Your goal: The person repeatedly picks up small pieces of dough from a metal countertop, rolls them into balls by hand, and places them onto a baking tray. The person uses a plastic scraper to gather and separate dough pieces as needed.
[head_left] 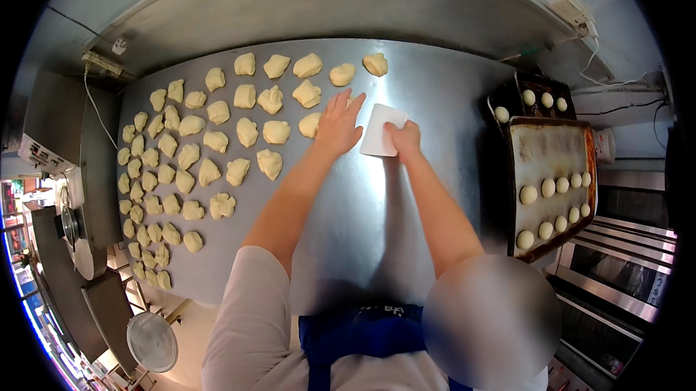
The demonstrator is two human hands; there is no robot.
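My right hand (406, 138) grips a flat white dough scraper (375, 131) by its right side, thumb laid over its face. To the left of it, my left hand (338, 127) reaches over the steel table with its fingers stretched out and thumb apart. A bit of pale dough shows by those fingertips, mostly hidden by the hand. One dough piece (309, 125) lies just left of the hand. Beyond the fingers sit another dough piece (342, 75) and a further lump (375, 64). Many more uneven dough pieces (276, 132) spread in rows across the table's left half.
The steel table (341, 239) has a raised metal wall (312, 6) behind it. On the right, a dark-rimmed baking tray (544, 151) holds round dough balls, with a second tray (540, 85) behind it. Oven doors stand at far right. A round fan (152, 342) is at lower left.
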